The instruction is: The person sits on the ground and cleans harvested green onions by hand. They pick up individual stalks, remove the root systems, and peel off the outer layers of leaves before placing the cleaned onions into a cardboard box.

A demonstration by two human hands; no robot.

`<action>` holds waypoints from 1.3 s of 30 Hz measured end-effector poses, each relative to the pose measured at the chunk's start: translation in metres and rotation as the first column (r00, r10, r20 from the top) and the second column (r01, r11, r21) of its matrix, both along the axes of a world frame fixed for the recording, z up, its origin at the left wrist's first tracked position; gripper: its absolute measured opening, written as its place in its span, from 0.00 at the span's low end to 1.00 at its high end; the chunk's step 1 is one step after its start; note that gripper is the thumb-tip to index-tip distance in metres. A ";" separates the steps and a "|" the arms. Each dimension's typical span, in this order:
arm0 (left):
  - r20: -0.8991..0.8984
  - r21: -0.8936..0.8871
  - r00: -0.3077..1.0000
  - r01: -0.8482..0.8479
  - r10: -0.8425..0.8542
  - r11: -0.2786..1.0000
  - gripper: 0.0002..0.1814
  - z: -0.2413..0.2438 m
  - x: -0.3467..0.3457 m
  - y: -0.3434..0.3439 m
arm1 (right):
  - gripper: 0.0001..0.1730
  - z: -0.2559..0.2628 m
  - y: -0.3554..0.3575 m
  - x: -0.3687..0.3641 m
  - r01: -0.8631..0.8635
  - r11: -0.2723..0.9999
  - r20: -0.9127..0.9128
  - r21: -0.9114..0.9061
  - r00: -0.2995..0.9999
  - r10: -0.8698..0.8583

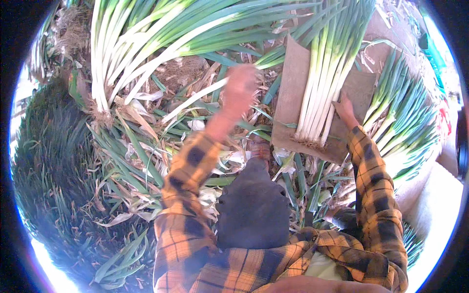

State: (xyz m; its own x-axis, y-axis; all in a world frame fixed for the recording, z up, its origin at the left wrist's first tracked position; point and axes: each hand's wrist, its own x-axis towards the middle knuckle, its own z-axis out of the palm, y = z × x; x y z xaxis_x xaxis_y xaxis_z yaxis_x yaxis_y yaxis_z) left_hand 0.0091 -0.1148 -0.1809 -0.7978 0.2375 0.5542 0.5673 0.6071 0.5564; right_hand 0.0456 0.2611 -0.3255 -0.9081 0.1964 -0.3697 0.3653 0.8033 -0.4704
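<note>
My left hand (pixel 240 88), blurred, is closed around the pale stalk of a green onion (pixel 198 100). Its rooted white end points down and left, and its green leaves run up to the right behind the hand. My right hand (pixel 344 106) rests at the right side of a bundle of green onions (pixel 317 91), thumb against the white stalks; the other fingers are partly hidden. This bundle lies on a brown board or sheet (pixel 291 80), roots towards me. A larger loose pile of green onions (pixel 143 47) lies at the upper left.
Stripped leaves and husks (pixel 139 183) cover the ground around my knee (pixel 253 205). Dark green leafy tops (pixel 55 157) fill the left side. More green onion bundles (pixel 399 113) lie at the right, and a rooted heap (pixel 69 33) stands at the upper left.
</note>
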 end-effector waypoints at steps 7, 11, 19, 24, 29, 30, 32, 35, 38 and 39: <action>-0.113 -0.631 0.754 -0.557 0.647 0.540 0.23 0.014 -0.065 -0.195 | 0.29 0.041 0.000 0.009 0.266 0.918 0.111 -0.296 0.964 -0.244; 0.021 -0.744 0.752 -0.428 0.659 0.513 0.26 0.010 -0.085 -0.213 | 0.15 0.080 -0.032 0.019 0.355 0.803 0.171 -0.479 0.935 -0.312; 0.819 -0.139 0.525 -0.209 0.231 0.968 0.19 0.064 -0.010 -0.123 | 0.24 0.166 -0.146 0.018 0.149 0.701 0.166 -0.697 0.985 -0.045; 0.805 -0.030 0.579 -0.177 0.129 0.984 0.19 0.093 0.069 -0.076 | 0.34 0.187 -0.219 0.001 0.105 0.211 0.128 -0.972 0.987 0.101; 0.955 0.039 0.293 -0.265 0.042 0.964 0.15 0.097 0.117 -0.035 | 0.22 0.190 -0.234 -0.009 0.254 0.031 0.232 -0.967 0.921 -0.314; 0.969 0.146 0.232 -0.289 -0.079 0.946 0.15 0.082 0.124 -0.029 | 0.20 0.186 -0.225 -0.008 0.197 0.142 0.129 -0.970 0.914 -0.384; 0.932 0.202 0.339 -0.183 -0.131 0.962 0.15 0.065 0.132 -0.011 | 0.20 0.196 -0.190 -0.025 0.087 0.461 -0.146 -0.883 0.883 -0.446; 0.883 0.144 0.466 -0.159 -0.054 0.977 0.15 0.062 0.119 0.007 | 0.21 0.206 -0.153 -0.092 -0.220 0.805 -0.679 -0.551 0.679 -0.280; 0.833 0.461 0.471 -0.297 -0.292 0.836 0.16 0.033 0.075 0.066 | 0.18 0.263 -0.123 -0.093 -0.098 0.404 -0.213 -0.909 0.945 -0.248; 0.853 0.475 0.397 -0.318 -0.340 0.820 0.17 0.026 0.062 0.090 | 0.18 0.257 -0.109 -0.086 -0.241 0.462 -0.348 -0.853 0.924 -0.160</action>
State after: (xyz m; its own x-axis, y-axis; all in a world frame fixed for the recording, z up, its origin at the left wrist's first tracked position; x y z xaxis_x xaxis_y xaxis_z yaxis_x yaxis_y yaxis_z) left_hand 0.0715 -0.0251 -0.1546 -0.8692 0.2111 -0.4471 -0.4474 0.0491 0.8930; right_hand -0.0403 0.1524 -0.0684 -0.9963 -0.0861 0.0049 0.0036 -0.0974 -0.9952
